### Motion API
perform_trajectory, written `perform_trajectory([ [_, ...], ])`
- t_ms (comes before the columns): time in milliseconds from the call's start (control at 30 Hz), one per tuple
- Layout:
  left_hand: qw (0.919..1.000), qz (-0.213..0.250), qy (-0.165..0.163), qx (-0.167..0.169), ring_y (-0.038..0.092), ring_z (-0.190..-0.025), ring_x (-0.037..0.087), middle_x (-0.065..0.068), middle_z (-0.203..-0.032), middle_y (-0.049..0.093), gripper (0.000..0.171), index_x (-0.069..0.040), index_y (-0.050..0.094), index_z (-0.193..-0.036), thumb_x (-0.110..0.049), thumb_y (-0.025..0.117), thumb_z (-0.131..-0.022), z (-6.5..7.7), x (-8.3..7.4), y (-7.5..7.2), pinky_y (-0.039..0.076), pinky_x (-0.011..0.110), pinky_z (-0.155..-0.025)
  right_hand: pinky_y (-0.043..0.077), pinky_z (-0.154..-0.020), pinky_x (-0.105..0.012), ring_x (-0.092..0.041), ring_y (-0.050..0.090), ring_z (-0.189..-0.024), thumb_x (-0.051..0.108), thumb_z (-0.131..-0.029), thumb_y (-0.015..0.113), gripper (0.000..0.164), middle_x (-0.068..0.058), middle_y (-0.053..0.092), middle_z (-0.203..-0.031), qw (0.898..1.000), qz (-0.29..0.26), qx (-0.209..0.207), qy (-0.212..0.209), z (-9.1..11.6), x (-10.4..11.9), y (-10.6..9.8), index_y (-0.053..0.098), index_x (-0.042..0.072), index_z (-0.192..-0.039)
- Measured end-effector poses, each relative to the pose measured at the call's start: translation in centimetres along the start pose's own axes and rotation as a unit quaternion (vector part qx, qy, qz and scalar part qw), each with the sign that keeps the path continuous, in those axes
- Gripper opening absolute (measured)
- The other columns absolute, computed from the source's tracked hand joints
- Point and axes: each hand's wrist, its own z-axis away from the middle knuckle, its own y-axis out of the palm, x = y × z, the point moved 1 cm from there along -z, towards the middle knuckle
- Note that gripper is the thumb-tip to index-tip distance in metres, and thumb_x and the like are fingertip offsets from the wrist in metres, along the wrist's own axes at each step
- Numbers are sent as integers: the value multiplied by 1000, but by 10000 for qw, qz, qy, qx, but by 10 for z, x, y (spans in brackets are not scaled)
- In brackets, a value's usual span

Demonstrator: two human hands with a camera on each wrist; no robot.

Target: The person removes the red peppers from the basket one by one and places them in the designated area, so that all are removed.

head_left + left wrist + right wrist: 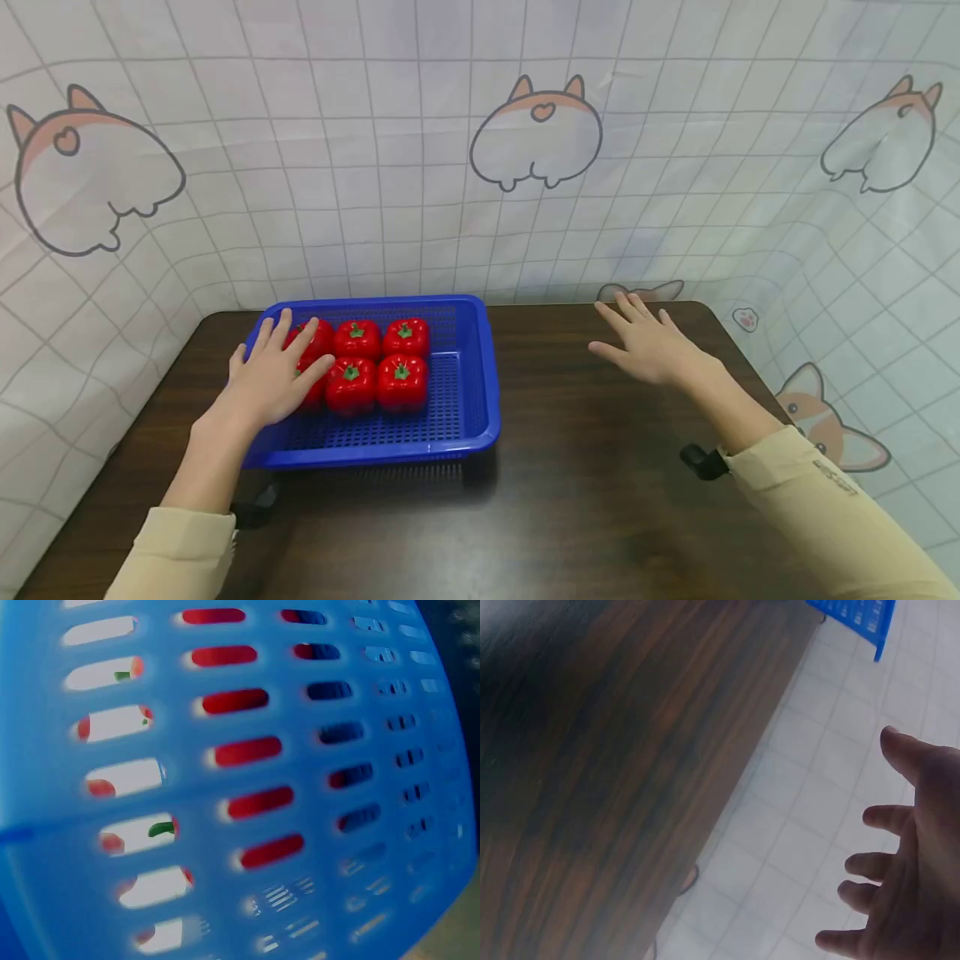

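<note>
Red bell peppers [402,383] with green stems, several of them in two rows, sit in a blue plastic basket [491,392] on the left of the table. My left hand [266,379] is spread palm down over the basket's left part and overlaps some peppers in the head view. The left wrist view is filled by the slotted basket wall [180,772], with red showing through the slots; no fingers appear there. On the other side, my right hand [651,343] reaches over the table's right part, fingers spread and holding nothing. The right wrist view shows its fingers [885,817] apart.
A dark wood-grain table [570,500] lies under both hands. White grid-patterned cloth [420,192] with cartoon dog prints hangs behind its back edge and along both sides. A small black device [703,461] shows at the right wrist.
</note>
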Motion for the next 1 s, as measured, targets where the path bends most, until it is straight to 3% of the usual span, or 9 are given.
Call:
perform_trajectory([
  [200, 9994, 139, 143, -298, 5, -150, 55, 33, -165, 9, 79, -7, 27, -163, -59, 40, -105, 6, 8, 1, 12, 81, -103, 23, -116, -64, -45, 13, -153, 49, -107, 49, 73, -28, 12, -167, 9991, -36, -107, -408, -13, 17, -1, 27, 6, -163],
  [367, 9971, 300, 277, -650, 13, -147, 56, 33, -163, 17, 74, -6, 33, -160, -53, 47, -104, 15, 13, -1, 16, 81, -100, 37, -108, -65, -44, 28, -149, 46, -107, 52, 69, -26, 20, -166, 9980, -218, -220, -551, -21, 35, -3, 34, 7, -160],
  [600, 9926, 556, 462, -973, 16, -145, 57, 31, -162, 22, 69, -4, 38, -157, -48, 50, -105, 30, 22, 0, 17, 85, -95, 42, -107, -56, -37, 48, -138, 34, -105, 60, 54, -17, 49, -150, 9909, -391, -836, -979, -34, 61, -1, 50, 5, -149],
  [733, 9915, 591, 458, -1069, 17, -144, 58, 30, -163, 22, 67, -5, 39, -157, -45, 52, -105, 39, 27, 2, 18, 85, -92, 45, -105, -53, -34, 54, -131, 29, -103, 63, 46, -15, 59, -141, 9841, -490, -1144, -1270, -42, 76, 2, 58, 4, -140],
  [1000, 9884, 674, 463, -1282, 17, -143, 60, 29, -164, 21, 65, -7, 38, -159, -41, 54, -105, 59, 47, 8, 16, 88, -90, 52, -95, -47, -27, 60, -122, 30, -101, 66, 41, -9, 64, -132, 9811, -279, -1047, -1603, -56, 110, 4, 63, 7, -135],
])
